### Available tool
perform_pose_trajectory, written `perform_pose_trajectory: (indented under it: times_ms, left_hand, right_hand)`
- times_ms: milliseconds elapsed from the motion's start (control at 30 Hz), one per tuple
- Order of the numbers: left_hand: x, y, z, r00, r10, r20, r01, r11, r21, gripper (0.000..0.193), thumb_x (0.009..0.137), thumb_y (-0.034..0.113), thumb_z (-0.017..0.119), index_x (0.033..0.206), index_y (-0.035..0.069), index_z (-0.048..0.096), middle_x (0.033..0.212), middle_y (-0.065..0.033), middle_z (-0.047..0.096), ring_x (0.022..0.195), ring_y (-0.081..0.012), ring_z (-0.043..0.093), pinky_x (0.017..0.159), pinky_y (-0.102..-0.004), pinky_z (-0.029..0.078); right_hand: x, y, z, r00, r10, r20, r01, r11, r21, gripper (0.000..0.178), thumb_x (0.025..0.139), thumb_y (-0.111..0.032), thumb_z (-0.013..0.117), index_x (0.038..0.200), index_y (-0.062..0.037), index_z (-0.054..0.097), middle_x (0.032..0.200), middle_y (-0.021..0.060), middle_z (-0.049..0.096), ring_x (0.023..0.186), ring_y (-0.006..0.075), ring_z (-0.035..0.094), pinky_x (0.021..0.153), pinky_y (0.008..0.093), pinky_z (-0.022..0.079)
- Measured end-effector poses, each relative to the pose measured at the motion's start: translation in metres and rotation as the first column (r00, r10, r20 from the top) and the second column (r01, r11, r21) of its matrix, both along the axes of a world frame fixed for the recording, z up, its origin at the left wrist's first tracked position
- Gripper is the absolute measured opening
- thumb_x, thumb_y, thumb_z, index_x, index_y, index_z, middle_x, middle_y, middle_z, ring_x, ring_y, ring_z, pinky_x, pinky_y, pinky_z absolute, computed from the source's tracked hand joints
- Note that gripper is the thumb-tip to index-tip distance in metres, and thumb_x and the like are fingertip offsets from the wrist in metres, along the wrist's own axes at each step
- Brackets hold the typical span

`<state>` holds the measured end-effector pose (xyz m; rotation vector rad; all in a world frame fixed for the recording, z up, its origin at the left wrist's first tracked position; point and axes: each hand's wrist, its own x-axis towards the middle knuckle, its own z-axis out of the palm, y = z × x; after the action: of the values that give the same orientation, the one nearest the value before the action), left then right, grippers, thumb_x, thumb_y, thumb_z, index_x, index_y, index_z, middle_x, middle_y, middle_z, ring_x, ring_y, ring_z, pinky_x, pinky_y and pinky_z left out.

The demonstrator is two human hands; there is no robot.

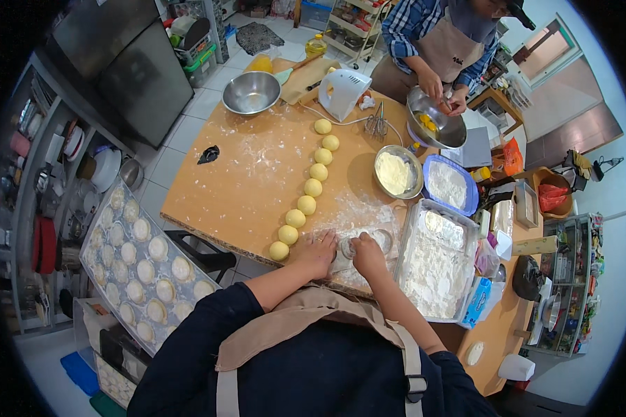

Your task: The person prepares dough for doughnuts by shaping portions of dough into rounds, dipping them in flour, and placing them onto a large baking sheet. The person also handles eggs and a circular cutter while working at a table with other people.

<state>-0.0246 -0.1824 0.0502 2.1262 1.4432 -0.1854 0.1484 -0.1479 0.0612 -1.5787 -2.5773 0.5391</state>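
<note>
My left hand (pixel 316 253) lies on the floured front edge of the wooden table, fingers stretched forward, just right of the nearest dough ball (pixel 279 251). My right hand (pixel 369 254) is beside it with curled fingers, at the edge of a pale round thing (pixel 347 247) that may be a ring or a piece of dough. What its fingers hold is mostly hidden. Flour (pixel 358 221) is spread on the wood around both hands. From my left hand a curving row of several smooth yellow dough balls runs away toward the far side.
A flour-filled tray (pixel 435 274) stands at right; a metal bowl of pale yellow mix (pixel 397 172) and a blue tub of flour (pixel 448 185) lie beyond. A co-worker (pixel 438 52) holds something over a bowl with yolks (pixel 430 125). Floured dough rounds cover a tray (pixel 140 270) at left.
</note>
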Motion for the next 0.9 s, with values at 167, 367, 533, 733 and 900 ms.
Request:
perform_pose_trajectory:
  times_ms: [167, 367, 533, 733, 900]
  left_hand:
    - [-0.002, -0.003, 0.002, 1.0, -0.008, -0.012, 0.008, 1.0, 0.024, 0.108, 0.066, 0.039, 0.08, 0.147, 0.001, 0.02, 0.153, -0.0145, 0.022, 0.142, -0.0282, 0.021, 0.113, -0.0506, 0.021]
    - [-0.002, -0.005, -0.009, 0.998, 0.027, 0.049, -0.03, 0.998, 0.057, 0.107, 0.065, 0.036, 0.081, 0.146, 0.0, 0.02, 0.153, -0.0161, 0.021, 0.142, -0.0292, 0.02, 0.114, -0.052, 0.02]
    - [-0.001, 0.0, 0.006, 1.0, -0.01, 0.023, 0.01, 1.0, 0.009, 0.108, 0.065, 0.037, 0.082, 0.146, 0.0, 0.021, 0.153, -0.016, 0.02, 0.142, -0.0288, 0.02, 0.113, -0.0524, 0.022]
    - [-0.004, 0.002, 0.01, 1.0, -0.003, -0.024, 0.003, 1.0, 0.013, 0.106, 0.067, 0.04, 0.079, 0.147, 0.001, 0.02, 0.154, -0.0146, 0.02, 0.141, -0.0274, 0.024, 0.112, -0.0505, 0.024]
    - [-0.003, -0.001, 0.006, 1.0, -0.016, 0.021, 0.016, 1.0, 0.01, 0.107, 0.065, 0.038, 0.081, 0.146, 0.001, 0.021, 0.154, -0.0161, 0.02, 0.142, -0.0286, 0.022, 0.113, -0.0522, 0.021]
  right_hand:
    - [-0.003, -0.004, 0.003, 0.998, -0.041, -0.04, 0.04, 0.999, -0.012, 0.02, 0.072, 0.005, 0.053, 0.088, 0.0001, 0.064, 0.09, 0.021, 0.057, 0.086, 0.0395, 0.059, 0.075, 0.0459, 0.049]
    - [-0.005, -0.004, 0.002, 0.999, -0.015, -0.04, 0.016, 0.999, 0.041, 0.017, 0.073, 0.003, 0.054, 0.086, -0.0012, 0.063, 0.088, 0.0205, 0.057, 0.085, 0.0392, 0.059, 0.075, 0.0457, 0.049]
    - [0.0, 0.007, 0.011, 0.998, -0.007, 0.063, 0.009, 0.999, -0.042, 0.02, 0.073, 0.003, 0.054, 0.089, -0.0036, 0.065, 0.089, 0.0209, 0.058, 0.087, 0.0386, 0.06, 0.076, 0.045, 0.049]
    - [0.021, 0.02, 0.032, 0.989, -0.116, -0.089, 0.115, 0.993, -0.019, 0.031, 0.07, 0.003, 0.058, 0.098, -0.0062, 0.068, 0.098, 0.0208, 0.06, 0.092, 0.0387, 0.059, 0.081, 0.0442, 0.049]
    - [0.024, 0.006, 0.015, 0.993, -0.121, 0.0, 0.121, 0.992, -0.034, 0.032, 0.071, 0.005, 0.055, 0.098, -0.005, 0.068, 0.097, 0.0211, 0.059, 0.092, 0.0378, 0.06, 0.079, 0.045, 0.049]
